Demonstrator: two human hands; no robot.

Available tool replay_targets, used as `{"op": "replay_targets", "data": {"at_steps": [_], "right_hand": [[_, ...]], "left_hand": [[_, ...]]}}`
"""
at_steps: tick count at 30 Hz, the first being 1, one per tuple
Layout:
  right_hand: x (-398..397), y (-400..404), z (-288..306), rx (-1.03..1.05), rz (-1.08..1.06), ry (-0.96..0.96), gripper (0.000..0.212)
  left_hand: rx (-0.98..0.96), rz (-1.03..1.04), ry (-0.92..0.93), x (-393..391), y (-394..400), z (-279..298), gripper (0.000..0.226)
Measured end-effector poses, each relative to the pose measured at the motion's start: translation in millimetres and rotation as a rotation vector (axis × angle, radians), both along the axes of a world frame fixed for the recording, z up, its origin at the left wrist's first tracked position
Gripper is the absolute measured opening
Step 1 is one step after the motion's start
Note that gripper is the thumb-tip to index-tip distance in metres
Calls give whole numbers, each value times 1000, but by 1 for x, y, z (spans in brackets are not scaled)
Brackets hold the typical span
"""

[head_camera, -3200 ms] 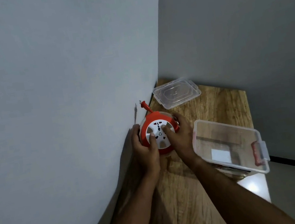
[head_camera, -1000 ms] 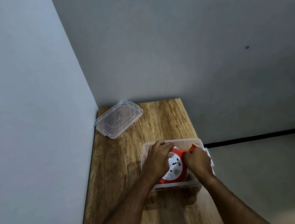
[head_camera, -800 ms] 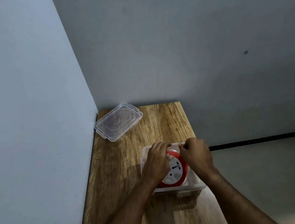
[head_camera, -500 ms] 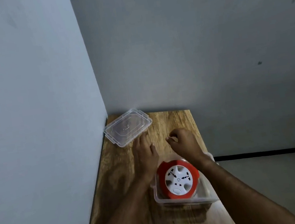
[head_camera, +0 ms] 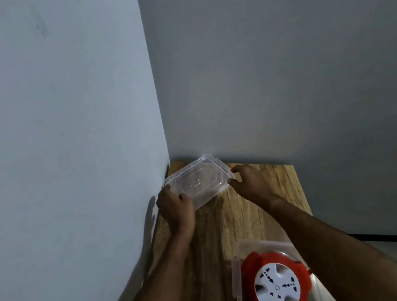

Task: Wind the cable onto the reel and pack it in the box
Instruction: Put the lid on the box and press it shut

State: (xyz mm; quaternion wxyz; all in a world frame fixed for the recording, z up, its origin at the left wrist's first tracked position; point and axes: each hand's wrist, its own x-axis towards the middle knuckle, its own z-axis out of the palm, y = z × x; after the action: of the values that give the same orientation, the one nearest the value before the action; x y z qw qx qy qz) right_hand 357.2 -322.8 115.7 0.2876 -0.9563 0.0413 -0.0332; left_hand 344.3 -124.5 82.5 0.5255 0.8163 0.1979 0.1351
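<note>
Gripping the clear rectangular plastic lid [head_camera: 198, 181] at opposite ends, the left hand [head_camera: 175, 208] and right hand [head_camera: 250, 181] held it between their fingers. The round orange-and-white cable reel [head_camera: 277, 286] lay in the clear plastic box [head_camera: 238, 295], well apart from them.

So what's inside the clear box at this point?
The orange reel with its white socket face lies flat inside the clear box, which has no lid on. The right forearm covers the box's right side, so anything there, and anything beneath the reel, is hidden.

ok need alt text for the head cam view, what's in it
A person's left hand and right hand grip opposite ends of a clear plastic lid at the far corner of a wooden table, where two grey walls meet. Nearer the camera, a red and white cable reel sits inside an open clear box.
</note>
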Motion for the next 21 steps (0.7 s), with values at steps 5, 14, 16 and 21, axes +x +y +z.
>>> {"op": "replay_targets", "data": {"at_steps": [5,14,16,21], "right_hand": [[53,1,-26,34,-30,26,30],[115,0,-85,120,-73,106,42],[117,5,-82,124,-70,110,39],[129,3,-106,98,-62,91,44]], "left_hand": [[-53,88,89,33,2,-22,48],[-141,110,174,67,2,-61,57],[-108,105,178,73,2,-75,58],[-94,84,179,76,-1,-81,67]]}}
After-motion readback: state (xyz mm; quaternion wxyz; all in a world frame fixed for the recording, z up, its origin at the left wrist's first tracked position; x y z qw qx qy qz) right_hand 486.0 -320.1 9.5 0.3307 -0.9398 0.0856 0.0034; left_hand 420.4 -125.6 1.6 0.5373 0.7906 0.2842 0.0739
